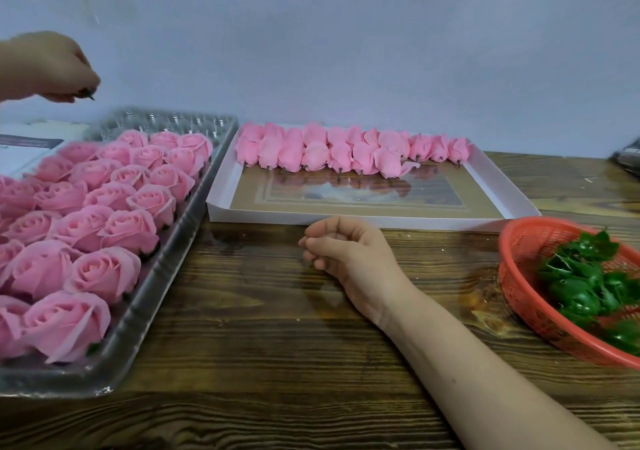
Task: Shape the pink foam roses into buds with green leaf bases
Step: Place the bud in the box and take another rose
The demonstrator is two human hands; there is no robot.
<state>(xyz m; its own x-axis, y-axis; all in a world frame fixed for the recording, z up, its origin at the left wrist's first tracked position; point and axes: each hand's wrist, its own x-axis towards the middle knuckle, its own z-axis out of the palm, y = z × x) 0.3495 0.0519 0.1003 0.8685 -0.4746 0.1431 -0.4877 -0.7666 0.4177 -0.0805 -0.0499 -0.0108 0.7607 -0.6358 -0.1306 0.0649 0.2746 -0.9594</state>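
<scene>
Wooden table [242, 345]: my right grip [341, 247] rests loosely curled, empty; my left grip [52, 68] pinches a small dark piece [90, 95] above the far-left corner.

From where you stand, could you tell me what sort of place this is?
Probably a small craft workshop: a clear tray of pink foam roses, shaped buds in a white box, green leaf bases.

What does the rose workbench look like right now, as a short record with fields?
Left hand: raised at far left, pinching a small dark piece
Right hand: loosely curled, resting on the wooden table, holding nothing
Open roses: in clear tray, left
Buds: rows at far side of white tray
Green leaf bases: in red basket, right
</scene>
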